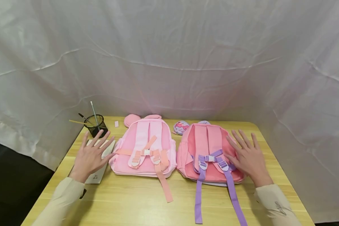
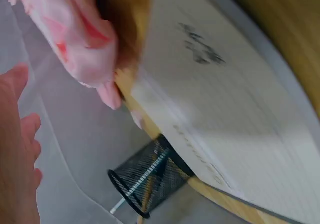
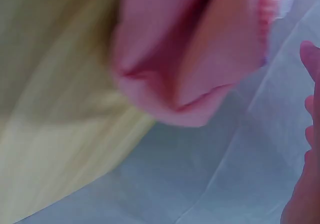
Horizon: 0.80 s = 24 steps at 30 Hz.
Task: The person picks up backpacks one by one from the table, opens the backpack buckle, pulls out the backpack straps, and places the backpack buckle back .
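Both hands are held over the table with fingers spread, and neither grips anything. My left hand (image 1: 91, 158) hovers above a white book (image 1: 100, 171), left of a light pink backpack (image 1: 125, 161). The right hand (image 1: 250, 158) overlaps the right edge of a darker pink backpack (image 1: 185, 153) in the head view. Both backpacks lie with their straps up, side by side. Orange webbing (image 1: 164, 185) trails from the left one, purple straps (image 1: 198, 201) from the other. In the left wrist view the book (image 2: 210, 104) shows dark print on its cover.
A black mesh pen holder (image 1: 100, 121) with several pens stands at the back left, near a small pale pink block (image 1: 116, 124). A round patterned pouch (image 1: 181, 127) sits behind the right backpack. Grey curtains (image 1: 169, 56) enclose the wooden table (image 1: 130, 201).
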Tool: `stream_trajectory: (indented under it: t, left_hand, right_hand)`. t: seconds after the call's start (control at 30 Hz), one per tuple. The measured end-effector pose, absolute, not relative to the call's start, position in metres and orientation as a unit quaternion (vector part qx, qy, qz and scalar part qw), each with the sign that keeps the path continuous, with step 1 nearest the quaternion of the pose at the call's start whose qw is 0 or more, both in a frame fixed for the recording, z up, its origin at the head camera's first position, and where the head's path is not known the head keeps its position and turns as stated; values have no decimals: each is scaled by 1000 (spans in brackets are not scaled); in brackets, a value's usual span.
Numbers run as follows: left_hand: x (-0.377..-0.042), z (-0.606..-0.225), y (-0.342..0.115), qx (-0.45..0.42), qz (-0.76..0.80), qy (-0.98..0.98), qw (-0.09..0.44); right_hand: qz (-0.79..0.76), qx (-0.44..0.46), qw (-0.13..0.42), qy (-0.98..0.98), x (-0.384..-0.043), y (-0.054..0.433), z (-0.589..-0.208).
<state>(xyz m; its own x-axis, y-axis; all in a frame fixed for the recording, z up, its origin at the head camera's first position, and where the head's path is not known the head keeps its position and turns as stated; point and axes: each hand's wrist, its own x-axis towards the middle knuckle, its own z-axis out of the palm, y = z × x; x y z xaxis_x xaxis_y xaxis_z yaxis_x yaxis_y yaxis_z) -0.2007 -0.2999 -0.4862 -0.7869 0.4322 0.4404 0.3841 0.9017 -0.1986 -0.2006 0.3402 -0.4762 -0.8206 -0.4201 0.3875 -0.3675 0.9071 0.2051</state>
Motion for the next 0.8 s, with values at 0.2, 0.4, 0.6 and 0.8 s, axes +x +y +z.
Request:
stream_trajectory:
  t: [0.2, 0.4, 0.6, 0.8]
  left_hand:
    - [-206, -477, -272, -201, -1, -952, 230]
    - [-213, -477, -235, -198, -107, -962, 158]
    - [-217, -491, -205, -216, -206, -948, 112]
    - [-221, -505, -192, -228, -263, -931, 107]
  right_hand:
    - [-28, 218, 219, -951, -209, 308, -460]
    - [17, 269, 254, -929, -225, 255, -452]
    - [71, 311, 232, -919, -236, 185, -453]
    - [119, 336, 166, -920, -234, 119, -458]
